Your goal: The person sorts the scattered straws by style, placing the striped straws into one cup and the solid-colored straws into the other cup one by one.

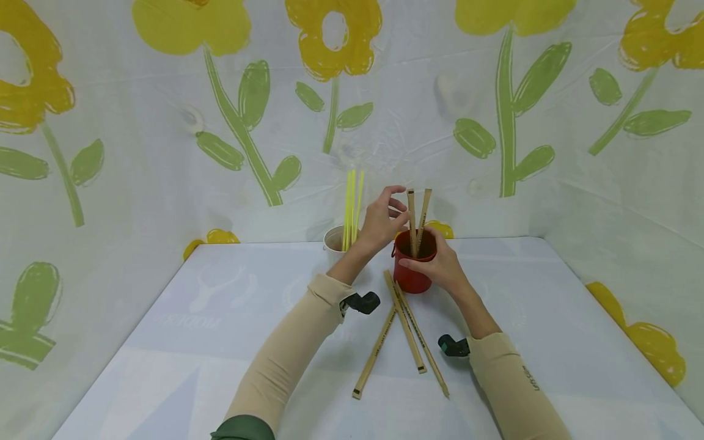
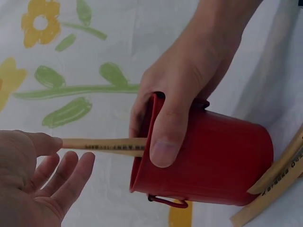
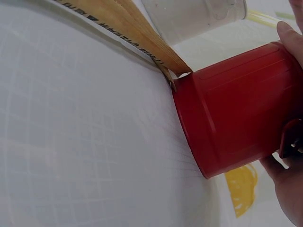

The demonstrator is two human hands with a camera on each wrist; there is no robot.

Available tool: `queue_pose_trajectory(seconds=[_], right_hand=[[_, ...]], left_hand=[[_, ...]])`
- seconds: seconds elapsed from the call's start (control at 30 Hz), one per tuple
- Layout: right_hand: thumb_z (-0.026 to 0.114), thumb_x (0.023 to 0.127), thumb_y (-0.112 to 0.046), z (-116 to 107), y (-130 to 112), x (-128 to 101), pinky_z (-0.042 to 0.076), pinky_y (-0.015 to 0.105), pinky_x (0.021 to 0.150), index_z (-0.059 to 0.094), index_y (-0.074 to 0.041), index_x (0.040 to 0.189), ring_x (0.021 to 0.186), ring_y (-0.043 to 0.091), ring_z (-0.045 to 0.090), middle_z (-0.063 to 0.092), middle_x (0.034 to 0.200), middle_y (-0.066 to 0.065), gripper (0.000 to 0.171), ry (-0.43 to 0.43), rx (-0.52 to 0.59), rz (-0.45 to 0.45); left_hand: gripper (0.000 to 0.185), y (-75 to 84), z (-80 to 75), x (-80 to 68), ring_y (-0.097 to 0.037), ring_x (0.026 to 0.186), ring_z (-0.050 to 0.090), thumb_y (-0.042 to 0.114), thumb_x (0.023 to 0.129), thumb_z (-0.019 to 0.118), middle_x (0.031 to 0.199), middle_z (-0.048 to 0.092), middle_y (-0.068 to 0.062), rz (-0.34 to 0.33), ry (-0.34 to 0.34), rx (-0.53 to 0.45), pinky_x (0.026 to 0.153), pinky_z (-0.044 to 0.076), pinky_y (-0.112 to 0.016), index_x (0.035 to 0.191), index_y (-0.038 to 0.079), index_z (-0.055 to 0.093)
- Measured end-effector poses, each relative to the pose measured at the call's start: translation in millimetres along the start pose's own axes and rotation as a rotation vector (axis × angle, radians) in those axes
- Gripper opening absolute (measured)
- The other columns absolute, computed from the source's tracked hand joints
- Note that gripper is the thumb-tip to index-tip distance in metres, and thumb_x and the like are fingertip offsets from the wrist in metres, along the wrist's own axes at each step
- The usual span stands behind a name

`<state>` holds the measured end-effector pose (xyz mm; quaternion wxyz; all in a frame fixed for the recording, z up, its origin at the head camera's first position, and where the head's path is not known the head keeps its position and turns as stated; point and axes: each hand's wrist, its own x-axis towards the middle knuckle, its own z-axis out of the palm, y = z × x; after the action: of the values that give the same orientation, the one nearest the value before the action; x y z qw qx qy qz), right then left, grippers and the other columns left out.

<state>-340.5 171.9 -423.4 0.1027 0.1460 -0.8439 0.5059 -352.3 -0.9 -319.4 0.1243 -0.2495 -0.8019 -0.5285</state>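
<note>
Gripping the small red metal bucket (image 1: 414, 269) at its rim, the right hand (image 1: 440, 266) has its fingers wrapped round the side and its thumb hooked over the edge. Two flat wooden sticks (image 1: 417, 220) stand upright inside the bucket. The left hand (image 1: 382, 223), at eleven o'clock from the bucket, has relaxed, spread fingers, one fingertip touching a stick. Three more wooden sticks (image 1: 404, 330) lie on the white surface (image 1: 220, 342) at six o'clock. A white cup of yellow straws (image 1: 343, 235) stands at nine o'clock.
</note>
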Motion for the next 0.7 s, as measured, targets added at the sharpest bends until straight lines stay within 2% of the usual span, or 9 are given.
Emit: queue_pose_trajectory(seconds=[0.3, 0.57, 0.7], right_hand=[[0.083, 0.076, -0.041, 0, -1, 0, 0.048, 0.054, 0.099, 0.031, -0.019, 0.147, 0.131, 0.031, 0.047, 0.049, 0.142, 0.009, 0.091, 0.002, -0.001, -0.005], [0.083, 0.075, -0.043, 0, -2, 0, 0.048, 0.054, 0.099, 0.03, -0.021, 0.147, 0.133, 0.03, 0.044, 0.047, 0.143, 0.008, 0.092, -0.005, 0.009, 0.019], [0.083, 0.076, -0.041, 0, -3, 0, 0.047, 0.055, 0.101, 0.029, -0.02, 0.147, 0.133, 0.031, 0.044, 0.047, 0.144, 0.009, 0.092, -0.01, 0.01, 0.016]], left_hand=[[0.049, -8.2, 0.1, -4.2, -0.031, 0.092, 0.07, 0.004, 0.093, 0.064, 0.102, 0.062, -0.017, -0.015, 0.001, -0.015, 0.068, 0.059, -0.029, 0.138, 0.009, 0.045], [0.048, -16.4, -2.1, -13.4, -0.026, 0.091, 0.07, 0.009, 0.094, 0.064, 0.102, 0.063, -0.013, -0.053, -0.011, 0.015, 0.067, 0.058, -0.025, 0.138, 0.013, 0.046], [0.047, -18.1, -2.3, -18.6, -0.025, 0.089, 0.071, 0.01, 0.093, 0.065, 0.101, 0.065, -0.012, -0.048, -0.014, 0.036, 0.067, 0.058, -0.024, 0.137, 0.014, 0.048]])
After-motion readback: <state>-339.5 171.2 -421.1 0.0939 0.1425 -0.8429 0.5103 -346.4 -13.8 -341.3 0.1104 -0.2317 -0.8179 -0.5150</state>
